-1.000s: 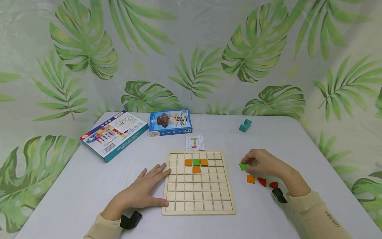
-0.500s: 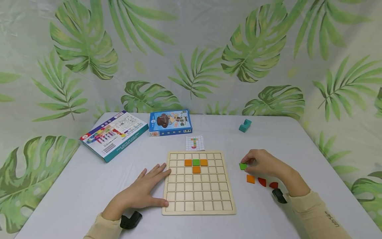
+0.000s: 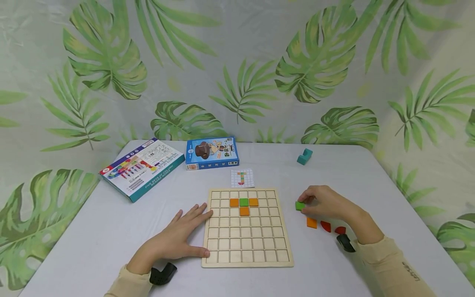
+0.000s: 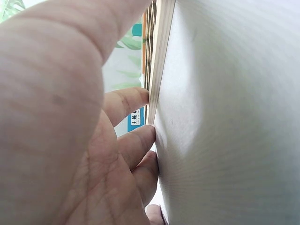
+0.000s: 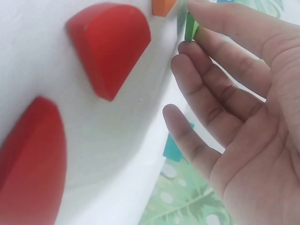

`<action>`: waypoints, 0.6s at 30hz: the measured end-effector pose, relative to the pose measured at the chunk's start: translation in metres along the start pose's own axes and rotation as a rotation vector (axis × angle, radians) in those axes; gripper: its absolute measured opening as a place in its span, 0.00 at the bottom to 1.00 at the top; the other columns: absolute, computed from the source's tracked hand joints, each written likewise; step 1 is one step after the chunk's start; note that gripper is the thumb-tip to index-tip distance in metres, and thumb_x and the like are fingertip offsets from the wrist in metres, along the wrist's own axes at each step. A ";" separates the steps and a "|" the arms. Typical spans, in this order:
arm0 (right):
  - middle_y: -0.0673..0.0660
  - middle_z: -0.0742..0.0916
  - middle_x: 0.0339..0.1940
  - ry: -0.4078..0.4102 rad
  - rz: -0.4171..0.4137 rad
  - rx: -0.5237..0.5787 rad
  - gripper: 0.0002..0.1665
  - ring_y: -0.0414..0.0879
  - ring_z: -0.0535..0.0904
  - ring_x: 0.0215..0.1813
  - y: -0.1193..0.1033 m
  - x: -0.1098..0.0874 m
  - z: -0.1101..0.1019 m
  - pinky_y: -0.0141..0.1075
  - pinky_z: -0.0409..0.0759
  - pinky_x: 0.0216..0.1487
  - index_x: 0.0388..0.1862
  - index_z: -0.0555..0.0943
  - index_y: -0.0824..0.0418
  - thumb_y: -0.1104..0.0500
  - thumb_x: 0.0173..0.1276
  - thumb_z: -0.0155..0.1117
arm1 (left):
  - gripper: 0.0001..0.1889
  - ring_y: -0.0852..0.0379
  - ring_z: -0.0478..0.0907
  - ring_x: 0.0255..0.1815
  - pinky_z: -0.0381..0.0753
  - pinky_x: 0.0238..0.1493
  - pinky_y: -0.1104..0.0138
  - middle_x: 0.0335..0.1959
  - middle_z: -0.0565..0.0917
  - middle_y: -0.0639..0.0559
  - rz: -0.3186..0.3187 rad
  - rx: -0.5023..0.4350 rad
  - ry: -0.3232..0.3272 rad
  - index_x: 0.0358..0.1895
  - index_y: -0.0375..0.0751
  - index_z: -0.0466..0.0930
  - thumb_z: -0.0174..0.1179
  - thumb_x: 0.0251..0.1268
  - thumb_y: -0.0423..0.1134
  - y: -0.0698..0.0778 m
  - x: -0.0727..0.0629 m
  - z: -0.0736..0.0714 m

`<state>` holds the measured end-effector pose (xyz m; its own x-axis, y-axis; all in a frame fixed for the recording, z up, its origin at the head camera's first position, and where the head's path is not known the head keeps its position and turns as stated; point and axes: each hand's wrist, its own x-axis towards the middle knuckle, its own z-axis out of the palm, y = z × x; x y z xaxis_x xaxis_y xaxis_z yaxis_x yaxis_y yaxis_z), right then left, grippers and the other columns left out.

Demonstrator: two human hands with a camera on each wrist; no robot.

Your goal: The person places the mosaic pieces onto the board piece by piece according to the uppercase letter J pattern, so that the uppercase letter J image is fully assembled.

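Note:
In the head view, a wooden grid board (image 3: 261, 244) lies at the table's middle. Several square tiles, orange and one green (image 3: 243, 202), sit in its upper cells in a T shape. My left hand (image 3: 178, 237) rests at the board's left edge, fingers spread, thumb on the lower corner. To the board's right, my right hand (image 3: 328, 203) pinches another green square tile (image 3: 299, 206) between thumb and finger. The right wrist view shows that green tile (image 5: 190, 27) edge-on. Just nearer lie an orange square tile (image 3: 311, 222) and two red quarter-round pieces (image 3: 325, 226).
Behind the board lies a small pattern card (image 3: 243, 178). A blue box (image 3: 212, 152) and a larger white-and-teal box (image 3: 142, 168) lie at the back left. A teal block (image 3: 305, 156) stands at the back right. A leaf-print cloth hangs behind the table.
My right hand, with the green tile, has shifted slightly left and away from me; the tile now looks lifted a little. My left hand and the board stay where they were.

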<state>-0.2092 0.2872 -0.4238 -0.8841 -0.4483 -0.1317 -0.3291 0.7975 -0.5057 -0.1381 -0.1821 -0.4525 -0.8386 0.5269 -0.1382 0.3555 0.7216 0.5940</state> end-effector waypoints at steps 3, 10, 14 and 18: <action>0.49 0.90 0.48 0.002 -0.007 -0.010 0.15 0.46 0.86 0.51 -0.001 0.002 0.000 0.42 0.88 0.55 0.51 0.89 0.59 0.55 0.69 0.78 | 0.57 0.35 0.42 0.92 0.34 0.85 0.27 0.91 0.52 0.44 0.001 0.002 0.000 0.86 0.50 0.61 0.76 0.56 0.68 0.000 0.000 0.000; 0.50 0.91 0.48 0.009 -0.042 -0.006 0.16 0.46 0.87 0.51 -0.008 0.004 0.000 0.44 0.89 0.56 0.51 0.89 0.60 0.56 0.69 0.79 | 0.57 0.35 0.43 0.92 0.34 0.84 0.27 0.91 0.52 0.43 0.001 0.000 0.002 0.86 0.49 0.61 0.77 0.55 0.68 0.000 0.001 0.001; 0.51 0.92 0.47 0.017 -0.077 -0.013 0.15 0.46 0.86 0.51 -0.013 0.006 0.000 0.45 0.89 0.57 0.51 0.89 0.61 0.57 0.68 0.79 | 0.58 0.35 0.43 0.92 0.34 0.84 0.27 0.90 0.52 0.43 0.003 0.001 0.003 0.86 0.49 0.61 0.77 0.55 0.68 0.000 0.000 0.001; 0.49 0.92 0.46 0.022 -0.089 -0.022 0.14 0.44 0.85 0.48 -0.018 0.009 0.002 0.45 0.88 0.56 0.51 0.90 0.59 0.57 0.69 0.79 | 0.57 0.35 0.43 0.92 0.34 0.84 0.27 0.91 0.52 0.43 0.007 0.000 0.004 0.86 0.49 0.61 0.77 0.56 0.68 0.000 0.000 0.000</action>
<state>-0.2103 0.2678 -0.4171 -0.8583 -0.5086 -0.0682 -0.4132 0.7638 -0.4959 -0.1381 -0.1821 -0.4530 -0.8375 0.5305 -0.1307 0.3616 0.7175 0.5954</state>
